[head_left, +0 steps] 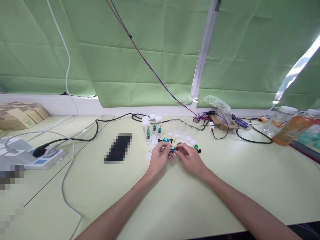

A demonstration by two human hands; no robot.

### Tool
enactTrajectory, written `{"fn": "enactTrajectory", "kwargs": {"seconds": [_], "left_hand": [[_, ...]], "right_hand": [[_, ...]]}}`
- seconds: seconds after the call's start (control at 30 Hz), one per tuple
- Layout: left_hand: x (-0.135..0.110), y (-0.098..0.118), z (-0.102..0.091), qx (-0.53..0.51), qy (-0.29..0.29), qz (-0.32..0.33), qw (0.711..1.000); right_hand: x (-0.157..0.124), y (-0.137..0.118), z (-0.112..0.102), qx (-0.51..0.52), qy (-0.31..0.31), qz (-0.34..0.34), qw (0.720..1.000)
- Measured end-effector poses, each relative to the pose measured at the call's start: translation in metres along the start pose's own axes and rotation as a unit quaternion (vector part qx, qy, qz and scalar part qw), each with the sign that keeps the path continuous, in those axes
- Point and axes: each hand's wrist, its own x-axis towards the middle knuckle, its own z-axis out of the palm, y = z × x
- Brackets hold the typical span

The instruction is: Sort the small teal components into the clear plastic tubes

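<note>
Two-handed pinch low over the pale green desk (225, 186) — left hand (160, 157) and right hand (191, 159) both curled, fingertips closed on a small blue part (172, 150) between them. At 11 o'clock from the part, three capped vials (152, 128) with blue and green pieces inside; at 12 to 1, empty clear vials (177, 128). At 8, by the left hand, a loose white cap (149, 156) — at 3, beyond the right fingers, a green piece (195, 146).
</note>
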Motion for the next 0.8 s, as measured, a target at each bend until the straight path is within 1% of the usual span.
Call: {"fn": "enactTrajectory", "kwargs": {"seconds": [0.17,0.4,0.5,0.63,0.8], "left_hand": [[0.0004,0.0,-0.0003,0.004,-0.001,-0.004,1.0],[-0.0005,0.0015,0.0012,0.002,-0.008,-0.004,1.0],[-0.0008,0.0011,0.0015,-0.002,-0.003,-0.004,1.0],[0.0005,-0.0006,0.0005,0.0,0.008,-0.002,1.0],[0.0012,-0.0017,-0.0003,-0.002,0.011,-0.003,1.0]], "right_hand": [[0.0007,-0.0008,-0.0004,0.005,-0.01,0.004,1.0],[0.0004,-0.0026,-0.0019,-0.018,-0.015,0.005,1.0],[0.0001,-0.0027,-0.0017,-0.02,-0.014,0.008,1.0],[-0.0005,-0.0028,-0.0008,0.003,-0.004,0.021,1.0],[-0.0007,-0.0032,-0.0011,0.01,-0.001,0.003,1.0]]}}
